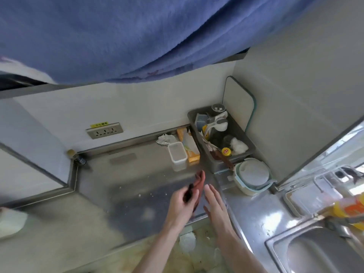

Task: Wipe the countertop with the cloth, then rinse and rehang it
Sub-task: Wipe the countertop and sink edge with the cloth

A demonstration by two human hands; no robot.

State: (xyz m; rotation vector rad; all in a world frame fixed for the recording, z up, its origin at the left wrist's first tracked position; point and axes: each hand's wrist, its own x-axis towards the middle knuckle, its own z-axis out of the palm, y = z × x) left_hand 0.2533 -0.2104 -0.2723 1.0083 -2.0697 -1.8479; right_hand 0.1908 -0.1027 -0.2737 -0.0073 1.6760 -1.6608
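Observation:
A large blue cloth hangs across the top of the view, close to the camera, and neither hand touches it. Below it lies the stainless steel countertop, with white crumbs scattered near its middle. My left hand is over the counter's front part, fingers curled round a blurred reddish-brown item with a dark part; I cannot tell what it is. My right hand hovers just to its right with straight fingers, holding nothing.
A grey tray of utensils stands in the back right corner with a cutting board behind it. Near it are a clear lidded box, an orange box and a round lidded container. The sink is at bottom right.

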